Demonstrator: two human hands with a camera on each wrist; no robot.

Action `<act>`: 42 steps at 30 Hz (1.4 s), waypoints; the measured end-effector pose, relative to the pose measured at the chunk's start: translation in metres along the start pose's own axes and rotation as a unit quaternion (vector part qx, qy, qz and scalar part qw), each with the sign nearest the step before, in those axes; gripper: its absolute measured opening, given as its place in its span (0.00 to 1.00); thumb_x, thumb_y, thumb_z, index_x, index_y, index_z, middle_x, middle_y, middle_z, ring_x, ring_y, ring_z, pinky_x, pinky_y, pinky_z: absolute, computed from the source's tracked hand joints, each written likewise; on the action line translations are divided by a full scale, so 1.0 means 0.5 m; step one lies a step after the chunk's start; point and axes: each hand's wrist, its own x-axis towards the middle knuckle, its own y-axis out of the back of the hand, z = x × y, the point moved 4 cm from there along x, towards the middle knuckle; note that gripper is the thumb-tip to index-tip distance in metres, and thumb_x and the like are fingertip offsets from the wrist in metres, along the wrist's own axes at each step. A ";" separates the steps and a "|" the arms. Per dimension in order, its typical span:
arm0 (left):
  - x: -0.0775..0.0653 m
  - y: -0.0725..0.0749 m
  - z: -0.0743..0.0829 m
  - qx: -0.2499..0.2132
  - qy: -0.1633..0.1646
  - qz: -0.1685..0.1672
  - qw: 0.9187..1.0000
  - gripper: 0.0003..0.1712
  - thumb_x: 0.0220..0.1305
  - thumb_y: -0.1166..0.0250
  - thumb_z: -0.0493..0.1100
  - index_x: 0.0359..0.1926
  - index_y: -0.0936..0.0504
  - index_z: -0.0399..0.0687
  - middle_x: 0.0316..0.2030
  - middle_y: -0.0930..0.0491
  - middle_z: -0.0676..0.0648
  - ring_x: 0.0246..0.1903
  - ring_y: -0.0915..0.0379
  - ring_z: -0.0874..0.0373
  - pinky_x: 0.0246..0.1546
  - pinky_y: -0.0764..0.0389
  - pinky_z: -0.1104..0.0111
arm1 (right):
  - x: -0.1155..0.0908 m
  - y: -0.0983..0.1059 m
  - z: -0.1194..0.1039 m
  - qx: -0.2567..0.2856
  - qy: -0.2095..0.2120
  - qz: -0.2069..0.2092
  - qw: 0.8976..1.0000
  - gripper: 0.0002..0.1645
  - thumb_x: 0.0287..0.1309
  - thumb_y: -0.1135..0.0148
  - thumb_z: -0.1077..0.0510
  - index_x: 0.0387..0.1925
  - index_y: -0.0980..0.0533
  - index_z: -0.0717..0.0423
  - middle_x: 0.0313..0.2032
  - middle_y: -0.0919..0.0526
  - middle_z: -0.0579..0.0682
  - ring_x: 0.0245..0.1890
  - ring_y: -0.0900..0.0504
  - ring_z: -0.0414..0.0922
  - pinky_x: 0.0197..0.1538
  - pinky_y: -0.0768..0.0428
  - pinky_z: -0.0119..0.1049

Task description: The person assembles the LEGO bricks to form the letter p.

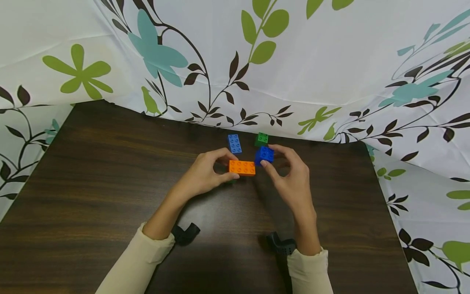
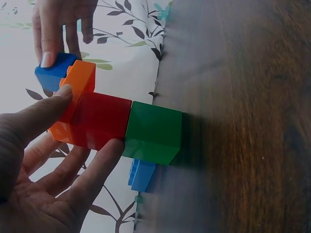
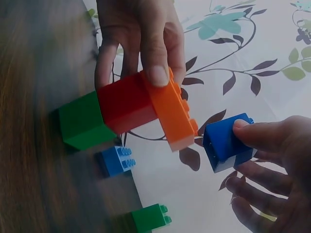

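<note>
- Orange brick (image 1: 242, 168) in our left hand (image 1: 205, 171), fingers parted by its width, thumb one side, fingers the other!
- Under it we see a red brick (image 2: 104, 119), then a big green block (image 2: 154, 131): one stack, and whether its base touches the dark table (image 1: 110, 183), we can't tell.
- Over on our right hand (image 1: 291, 175), thumb and fingers pinch a dark blue brick (image 1: 265, 154), just beside the orange end, narrow gap between!
- Beyond, we spot a light blue brick (image 1: 234, 143) and a small green brick (image 1: 262, 139) on the table.
</note>
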 end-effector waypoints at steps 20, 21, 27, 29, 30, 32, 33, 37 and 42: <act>0.000 -0.003 0.000 -0.004 -0.005 -0.010 1.000 0.21 0.65 0.21 0.43 0.56 0.15 0.46 0.52 0.11 0.44 0.55 0.16 0.46 0.63 0.18 0.45 | -0.007 -0.024 -0.037 0.030 0.036 -0.022 0.999 0.28 0.63 0.21 0.59 0.63 0.19 0.56 0.55 0.13 0.56 0.52 0.16 0.50 0.54 0.16 0.48; 0.000 -0.003 0.000 -0.004 -0.005 -0.010 1.000 0.21 0.65 0.21 0.43 0.56 0.15 0.46 0.52 0.11 0.44 0.55 0.16 0.46 0.63 0.18 0.45 | -0.007 -0.027 -0.038 0.030 0.038 -0.023 0.999 0.28 0.62 0.21 0.59 0.63 0.19 0.56 0.55 0.12 0.55 0.52 0.16 0.50 0.54 0.16 0.48; 0.002 -0.004 -0.004 -0.001 -0.005 -0.011 1.000 0.22 0.65 0.21 0.43 0.56 0.16 0.45 0.53 0.11 0.42 0.56 0.16 0.43 0.63 0.18 0.44 | -0.009 -0.049 -0.047 0.032 0.052 -0.038 0.997 0.27 0.64 0.22 0.58 0.63 0.18 0.56 0.55 0.12 0.55 0.52 0.15 0.50 0.54 0.16 0.48; 0.003 -0.004 -0.006 -0.001 -0.006 -0.012 1.000 0.22 0.65 0.21 0.43 0.56 0.17 0.44 0.53 0.12 0.42 0.56 0.16 0.43 0.63 0.18 0.44 | -0.010 -0.055 -0.048 0.035 0.054 -0.041 0.997 0.27 0.64 0.22 0.58 0.63 0.18 0.56 0.56 0.12 0.54 0.52 0.15 0.52 0.54 0.15 0.48; 0.003 -0.004 -0.006 -0.001 -0.006 -0.013 1.000 0.22 0.65 0.21 0.42 0.57 0.17 0.44 0.53 0.12 0.41 0.56 0.16 0.43 0.63 0.18 0.43 | -0.010 -0.057 -0.049 0.037 0.055 -0.042 0.997 0.27 0.64 0.22 0.58 0.62 0.18 0.56 0.57 0.12 0.55 0.52 0.14 0.53 0.54 0.15 0.49; 0.003 -0.005 -0.007 -0.001 -0.005 -0.015 1.000 0.22 0.65 0.21 0.42 0.56 0.17 0.44 0.53 0.12 0.41 0.57 0.16 0.44 0.63 0.18 0.44 | -0.011 -0.061 -0.050 0.042 0.055 -0.041 0.997 0.26 0.64 0.22 0.58 0.62 0.18 0.57 0.57 0.13 0.55 0.52 0.14 0.55 0.54 0.14 0.50; 0.003 -0.005 -0.007 0.000 -0.004 -0.016 1.000 0.22 0.65 0.21 0.42 0.56 0.17 0.44 0.53 0.12 0.42 0.57 0.16 0.44 0.63 0.18 0.44 | -0.011 -0.062 -0.050 0.045 0.055 -0.041 0.997 0.26 0.64 0.22 0.59 0.62 0.18 0.57 0.57 0.13 0.55 0.52 0.14 0.56 0.54 0.14 0.50; 0.003 -0.006 -0.005 -0.002 -0.002 -0.017 1.000 0.21 0.65 0.21 0.42 0.55 0.17 0.45 0.52 0.12 0.42 0.57 0.17 0.44 0.64 0.18 0.44 | -0.014 -0.065 -0.052 0.052 0.056 -0.041 0.996 0.27 0.64 0.22 0.59 0.62 0.19 0.57 0.57 0.13 0.55 0.50 0.15 0.55 0.53 0.13 0.53; 0.005 -0.007 -0.006 -0.004 -0.012 -0.010 1.000 0.20 0.64 0.21 0.42 0.53 0.17 0.44 0.50 0.11 0.42 0.56 0.16 0.44 0.62 0.18 0.43 | -0.016 -0.068 -0.053 0.049 0.063 -0.045 0.996 0.27 0.63 0.22 0.57 0.62 0.18 0.55 0.55 0.13 0.54 0.49 0.15 0.49 0.53 0.13 0.52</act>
